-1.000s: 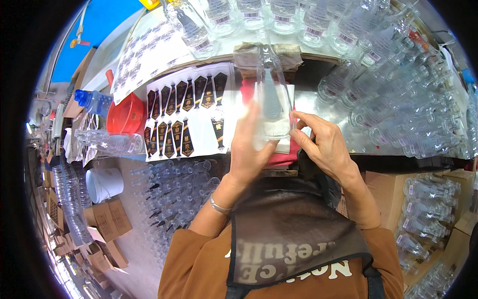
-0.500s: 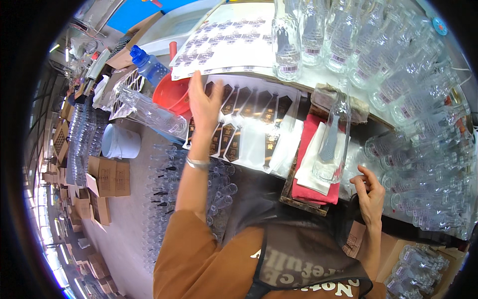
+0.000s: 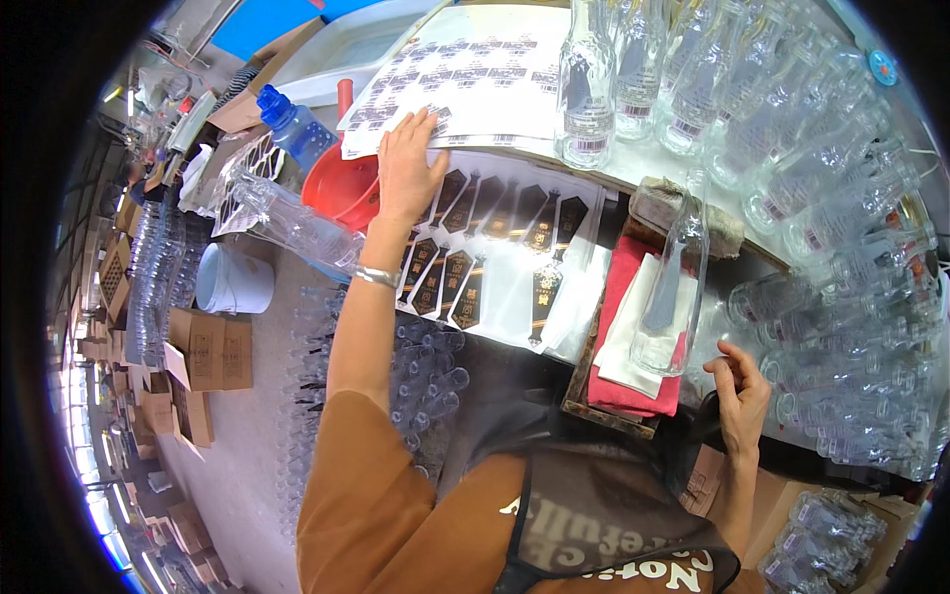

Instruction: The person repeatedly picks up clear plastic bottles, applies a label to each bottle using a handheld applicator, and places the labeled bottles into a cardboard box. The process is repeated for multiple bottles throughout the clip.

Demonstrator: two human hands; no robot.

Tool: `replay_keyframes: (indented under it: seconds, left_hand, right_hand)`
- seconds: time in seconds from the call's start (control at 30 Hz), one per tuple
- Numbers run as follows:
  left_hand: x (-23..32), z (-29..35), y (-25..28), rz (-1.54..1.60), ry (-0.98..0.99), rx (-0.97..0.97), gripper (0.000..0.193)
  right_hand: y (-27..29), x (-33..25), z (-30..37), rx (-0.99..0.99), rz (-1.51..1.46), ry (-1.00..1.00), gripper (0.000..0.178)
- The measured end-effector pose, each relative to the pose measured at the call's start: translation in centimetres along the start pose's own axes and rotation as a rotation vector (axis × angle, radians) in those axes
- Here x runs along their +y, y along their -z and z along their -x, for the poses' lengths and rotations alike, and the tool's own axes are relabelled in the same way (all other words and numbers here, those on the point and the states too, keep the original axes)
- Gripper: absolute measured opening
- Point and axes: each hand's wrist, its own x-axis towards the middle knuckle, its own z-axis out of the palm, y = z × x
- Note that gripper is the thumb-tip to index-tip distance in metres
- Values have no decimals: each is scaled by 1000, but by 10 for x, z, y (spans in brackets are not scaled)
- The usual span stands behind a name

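My left hand (image 3: 408,168) reaches over the near left part of a stack of white printed label sheets (image 3: 475,49), fingertips on the paper beside one small label. Its fingers are stretched out and the thumb stands apart. Below that stack lies a sheet of dark, tie-shaped labels with gold print (image 3: 500,223). My right hand (image 3: 742,396) hovers at the right with loosely bent fingers and nothing in it. Left of it, a clear glass bottle with a dark tie-shaped label (image 3: 673,292) lies on a white cloth (image 3: 623,342) over a red cloth (image 3: 614,287).
Several labelled glass bottles (image 3: 587,94) stand at the back right, with more lying below them. A red plastic scoop (image 3: 336,188) and a blue-capped bottle (image 3: 297,129) are at the left. Bottles on the floor (image 3: 426,376), a white bucket (image 3: 235,279) and cartons (image 3: 208,346) lie beyond.
My left hand has moved up and forward from beside the scoop onto the white label sheets. My right hand stays nearly in place, and the view has shifted slightly.
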Motion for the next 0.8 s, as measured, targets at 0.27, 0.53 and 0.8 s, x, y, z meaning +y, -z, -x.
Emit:
replay_keyframes:
  seconds: [0.27, 0.53, 0.8]
  left_hand:
    - [40, 13, 27, 922, 597, -96, 25]
    - [249, 12, 96, 688, -223, -204, 52]
    - [258, 60, 97, 733, -403, -365, 51]
  right_hand:
    - [-1, 5, 7, -43, -94, -8, 34]
    - [-28, -23, 0, -99, 196, 286, 67]
    - [-28, -18, -1, -75, 198, 358, 62]
